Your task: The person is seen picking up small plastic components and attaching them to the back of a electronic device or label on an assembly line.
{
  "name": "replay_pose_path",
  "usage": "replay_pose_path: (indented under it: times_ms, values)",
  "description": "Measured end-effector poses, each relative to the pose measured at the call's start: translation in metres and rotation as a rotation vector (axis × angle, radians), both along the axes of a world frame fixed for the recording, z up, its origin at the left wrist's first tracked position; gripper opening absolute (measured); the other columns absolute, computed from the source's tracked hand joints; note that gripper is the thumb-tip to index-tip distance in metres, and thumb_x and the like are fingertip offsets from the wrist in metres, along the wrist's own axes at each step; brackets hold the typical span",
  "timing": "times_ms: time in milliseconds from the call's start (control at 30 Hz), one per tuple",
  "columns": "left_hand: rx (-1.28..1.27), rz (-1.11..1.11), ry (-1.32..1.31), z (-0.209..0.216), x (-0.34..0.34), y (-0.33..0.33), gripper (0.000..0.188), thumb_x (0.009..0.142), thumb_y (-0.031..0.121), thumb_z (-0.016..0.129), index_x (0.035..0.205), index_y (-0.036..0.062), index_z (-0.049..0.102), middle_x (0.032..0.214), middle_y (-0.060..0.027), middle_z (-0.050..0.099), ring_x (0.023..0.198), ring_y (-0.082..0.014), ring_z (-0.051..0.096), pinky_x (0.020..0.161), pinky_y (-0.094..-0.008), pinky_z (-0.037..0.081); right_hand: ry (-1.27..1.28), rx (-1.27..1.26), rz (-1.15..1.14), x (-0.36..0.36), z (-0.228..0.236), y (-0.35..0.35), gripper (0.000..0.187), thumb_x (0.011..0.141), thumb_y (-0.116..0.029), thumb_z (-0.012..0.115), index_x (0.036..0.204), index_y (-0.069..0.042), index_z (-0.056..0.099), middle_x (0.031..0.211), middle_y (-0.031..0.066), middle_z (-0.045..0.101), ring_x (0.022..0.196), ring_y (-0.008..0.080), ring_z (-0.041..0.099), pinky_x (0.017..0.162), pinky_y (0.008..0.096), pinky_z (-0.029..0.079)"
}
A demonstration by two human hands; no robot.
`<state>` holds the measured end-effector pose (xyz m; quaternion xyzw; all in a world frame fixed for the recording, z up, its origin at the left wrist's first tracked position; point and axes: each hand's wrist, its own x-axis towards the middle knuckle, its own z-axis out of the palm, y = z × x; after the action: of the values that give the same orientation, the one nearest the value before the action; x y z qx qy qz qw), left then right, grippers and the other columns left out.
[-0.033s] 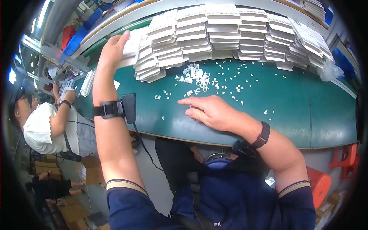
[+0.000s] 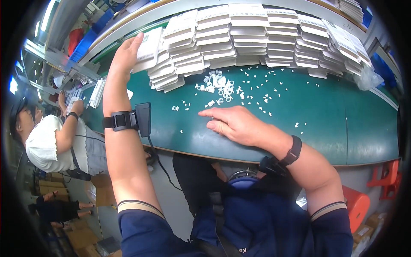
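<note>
My left hand (image 2: 125, 56) reaches to the far left end of the stacks and grips a flat white box (image 2: 148, 50), thumb along its edge; the other fingers are mostly hidden. Several stacks of similar white boxes (image 2: 216, 38) stand along the back of the green table (image 2: 317, 128). My right hand (image 2: 239, 124) rests low over the table's middle, fingers stretched out and thumb apart from the index finger. Just beyond it lies a pile of small white ring-shaped parts (image 2: 218, 85). Tiny white pieces (image 2: 265, 99) are scattered right of the pile.
A clear plastic bag (image 2: 369, 79) lies at the right end of the stacks. Red stools (image 2: 387, 180) stand beyond the table's right end. At left, a person in a white top (image 2: 49, 139) works at the same bench. A black cable (image 2: 160, 165) hangs from my left wrist device.
The box in my left hand has shifted slightly upward and tilted, with the hand barely moving. My right hand has stayed in place.
</note>
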<state>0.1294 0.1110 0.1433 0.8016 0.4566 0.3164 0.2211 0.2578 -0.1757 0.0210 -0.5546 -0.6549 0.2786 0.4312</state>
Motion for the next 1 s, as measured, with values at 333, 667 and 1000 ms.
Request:
replay_pose_path:
  times_ms: [333,667,1000]
  values:
    - [0.063,-0.044,-0.314,-0.061,-0.064,-0.017,0.033,0.094,0.02,0.06,0.121,0.0005,0.061,0.115,-0.0104,0.065,0.102,-0.0157,0.06,0.092,-0.0289,0.044,-0.059,0.137,-0.084,0.001,-0.002,0.003,0.031,0.095,-0.033,0.056,0.109,-0.008,0.066,0.096,0.016,0.069,0.089,0.036,0.065,0.076,0.0422,0.053]
    - [0.217,-0.326,0.294,-0.152,-0.072,-0.135,0.069,0.089,0.026,0.065,0.144,-0.0019,0.033,0.148,-0.0271,0.034,0.14,-0.0399,0.03,0.114,-0.0431,0.024,0.427,0.126,-0.368,0.034,0.012,0.007,0.029,0.1,-0.027,0.053,0.102,-0.003,0.069,0.07,0.0021,0.063,0.059,0.0062,0.058,0.054,0.0207,0.047]
    - [0.17,-0.528,0.311,-0.144,0.022,-0.158,0.101,0.074,0.045,0.078,0.15,0.0086,0.023,0.152,-0.029,0.02,0.141,-0.0438,0.023,0.114,-0.0477,0.024,0.509,0.247,-0.471,0.058,0.022,0.002,0.037,0.101,-0.033,0.049,0.101,-0.002,0.068,0.069,0.0014,0.062,0.058,0.006,0.055,0.055,0.0198,0.045]
